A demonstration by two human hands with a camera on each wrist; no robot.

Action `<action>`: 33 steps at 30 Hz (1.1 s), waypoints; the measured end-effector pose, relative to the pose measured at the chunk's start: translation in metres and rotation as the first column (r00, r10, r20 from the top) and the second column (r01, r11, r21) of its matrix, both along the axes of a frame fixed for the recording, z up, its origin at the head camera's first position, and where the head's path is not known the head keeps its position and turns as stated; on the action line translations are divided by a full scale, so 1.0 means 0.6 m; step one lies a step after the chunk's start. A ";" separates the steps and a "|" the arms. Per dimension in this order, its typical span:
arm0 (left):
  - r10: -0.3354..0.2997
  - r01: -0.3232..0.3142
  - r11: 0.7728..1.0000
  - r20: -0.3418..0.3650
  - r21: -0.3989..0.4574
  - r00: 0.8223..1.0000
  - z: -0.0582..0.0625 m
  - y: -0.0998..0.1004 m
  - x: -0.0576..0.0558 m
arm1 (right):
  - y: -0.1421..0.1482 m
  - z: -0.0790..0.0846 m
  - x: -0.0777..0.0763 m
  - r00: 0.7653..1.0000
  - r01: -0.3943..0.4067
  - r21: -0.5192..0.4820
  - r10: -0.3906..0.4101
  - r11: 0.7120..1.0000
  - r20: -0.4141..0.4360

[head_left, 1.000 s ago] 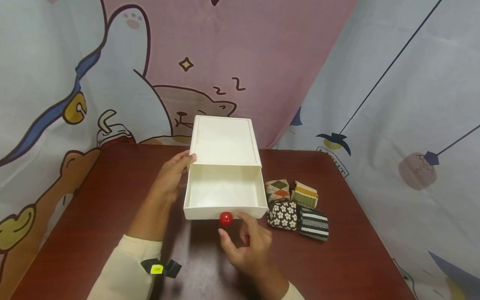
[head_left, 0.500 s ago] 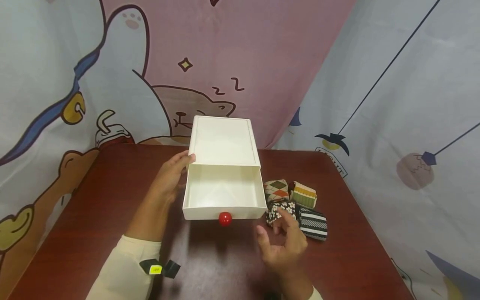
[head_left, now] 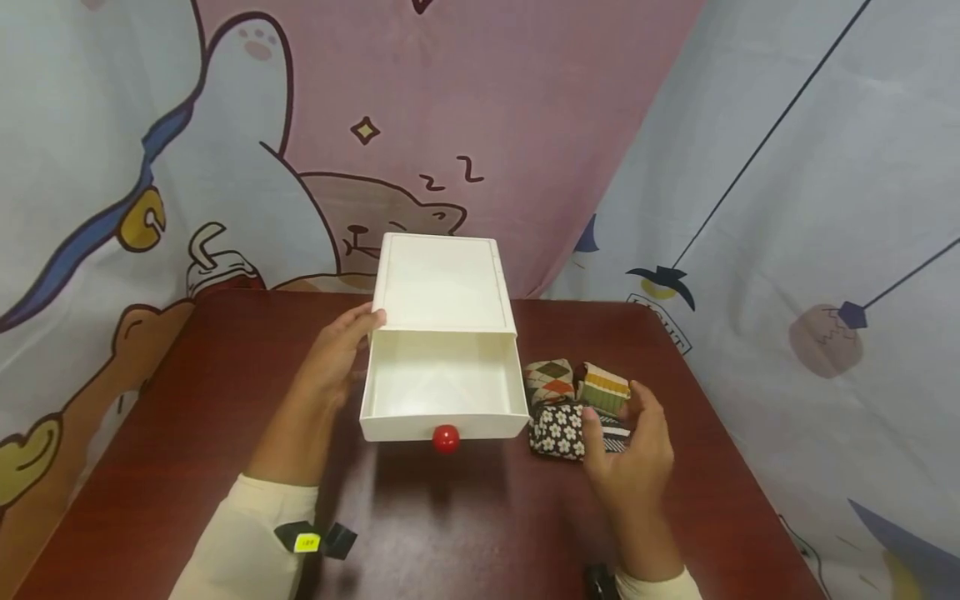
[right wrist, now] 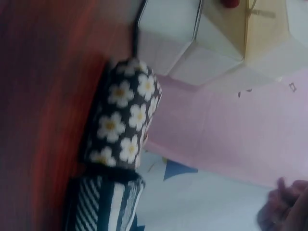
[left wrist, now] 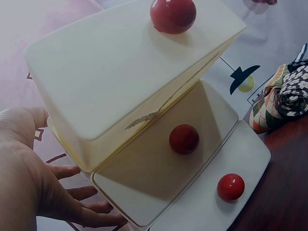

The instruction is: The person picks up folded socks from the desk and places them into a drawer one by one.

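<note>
A white drawer unit (head_left: pixel 444 283) stands mid-table, its top drawer (head_left: pixel 405 427) pulled out, bare inside, with a red knob (head_left: pixel 446 439). My left hand (head_left: pixel 330 358) rests against the unit's left side, its fingers fairly straight along the wall in the left wrist view. Right of the unit lie rolled socks: an argyle pair (head_left: pixel 550 381), a green-and-yellow pair (head_left: pixel 604 390), a black flowered pair (head_left: pixel 557 431) and a black-and-white striped pair (head_left: pixel 617 435). Over the striped pair, partly hiding it, is my right hand (head_left: pixel 633 467), thumb and fingers apart. Contact there cannot be told.
Two closed lower drawers, the middle one (left wrist: pixel 144 178) and the bottom one (left wrist: pixel 211 197), show in the left wrist view. The dark red tabletop (head_left: pixel 480 533) reaches to a cartoon-printed cloth (head_left: pixel 540 125) behind. A cable (head_left: pixel 806 542) hangs by the right edge.
My right hand has left the drawer's red knob and moved right to the rolled socks, its fingers spreading. The left hand keeps its place on the unit; the drawer stays pulled out.
</note>
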State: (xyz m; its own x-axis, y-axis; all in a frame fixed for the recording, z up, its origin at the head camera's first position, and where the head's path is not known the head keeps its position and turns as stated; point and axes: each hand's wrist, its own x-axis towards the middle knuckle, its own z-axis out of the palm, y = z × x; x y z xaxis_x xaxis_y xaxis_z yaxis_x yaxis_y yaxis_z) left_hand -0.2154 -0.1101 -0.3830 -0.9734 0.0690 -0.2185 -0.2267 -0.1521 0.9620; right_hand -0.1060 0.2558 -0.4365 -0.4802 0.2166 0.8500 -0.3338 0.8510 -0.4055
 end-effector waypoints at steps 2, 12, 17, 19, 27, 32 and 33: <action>0.001 -0.001 1.000 -0.002 0.006 1.000 -0.001 0.000 0.000 | 0.014 0.002 -0.001 0.993 0.038 0.012 -0.039 0.999 0.113; -0.001 0.001 1.000 -0.006 0.010 1.000 0.000 -0.002 0.002 | 0.066 -0.002 -0.025 0.820 0.175 0.095 -0.198 0.980 0.537; -0.012 0.012 1.000 -0.005 0.000 1.000 0.001 -0.002 0.002 | 0.093 -0.019 -0.039 0.629 0.203 0.135 -0.235 0.970 0.741; -0.020 0.020 1.000 -0.007 -0.013 1.000 0.002 -0.003 0.002 | 0.104 -0.028 -0.045 0.553 0.191 0.138 -0.223 0.972 0.803; -0.061 0.061 0.997 -0.012 -0.047 0.998 0.004 -0.007 0.002 | 0.150 -0.048 -0.067 0.308 0.103 0.087 -0.115 0.991 0.944; -0.074 0.073 0.996 -0.012 -0.057 0.997 0.005 -0.008 0.002 | 0.168 -0.044 -0.076 0.248 0.005 -0.002 0.001 1.000 0.969; -0.075 0.074 0.996 -0.012 -0.057 0.997 0.005 -0.007 0.002 | 0.171 -0.043 -0.077 0.234 -0.009 -0.018 0.019 1.000 0.972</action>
